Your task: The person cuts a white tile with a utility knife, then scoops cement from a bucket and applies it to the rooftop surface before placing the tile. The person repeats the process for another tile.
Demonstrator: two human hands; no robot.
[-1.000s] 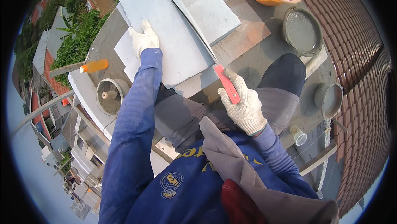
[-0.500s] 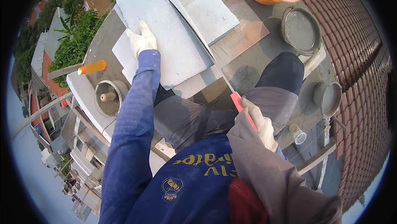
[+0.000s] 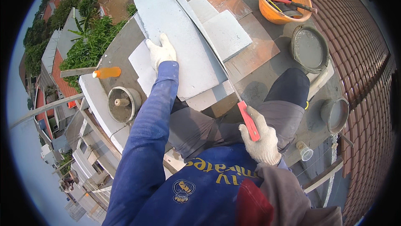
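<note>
My left hand (image 3: pixel 161 52), in a white knit glove, lies with fingers spread on a light grey aerated-looking block (image 3: pixel 184 59). My right hand (image 3: pixel 263 139), gloved alike, is closed around the red handle of a handsaw (image 3: pixel 249 121). The saw's thin blade is seen nearly edge-on and runs up along the block's right edge. Whether it cuts into the block I cannot tell. More pale pieces lie underneath, and a smaller pale slab (image 3: pixel 227 36) rests to the right on brownish boards (image 3: pixel 255 50).
An orange bucket (image 3: pixel 271 11) with tools stands far right, near a basin of grey mix (image 3: pixel 310 48) and a smaller pail (image 3: pixel 335 115). On the left are an orange bottle (image 3: pixel 107 72) and a grey pot (image 3: pixel 125 104). A clear cup (image 3: pixel 305 151) sits right, by the tiled roof (image 3: pixel 359 59).
The whole view has shifted. My right hand and the saw handle sit slightly nearer the block, and the right forearm has swung lower, showing more of the glove. My left hand stays on the block.
</note>
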